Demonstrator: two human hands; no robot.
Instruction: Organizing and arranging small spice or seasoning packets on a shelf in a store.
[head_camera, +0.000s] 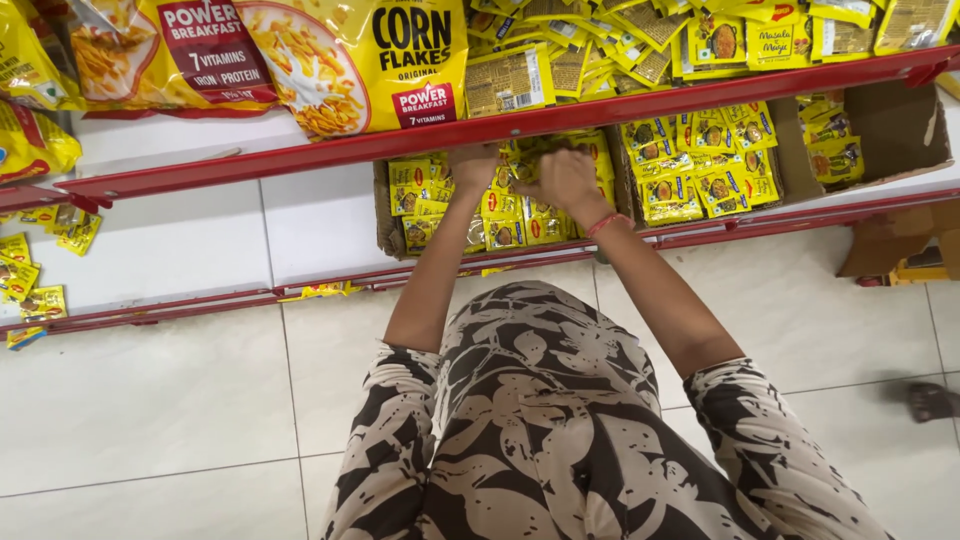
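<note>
Your left hand (474, 166) and right hand (565, 180) reach under the red shelf edge (300, 155), fingers curled into the small yellow sachets (510, 225) (whether each actually grips one, you cannot tell). These sachets fill a cardboard tray (388, 225) directly below your fingers; large yellow cereal bags (350, 60) lie above-left.

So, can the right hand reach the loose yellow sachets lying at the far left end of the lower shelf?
Probably not from here. The right hand is among sachets in the cardboard box, and the loose yellow sachets lie well past the left hand.
</note>
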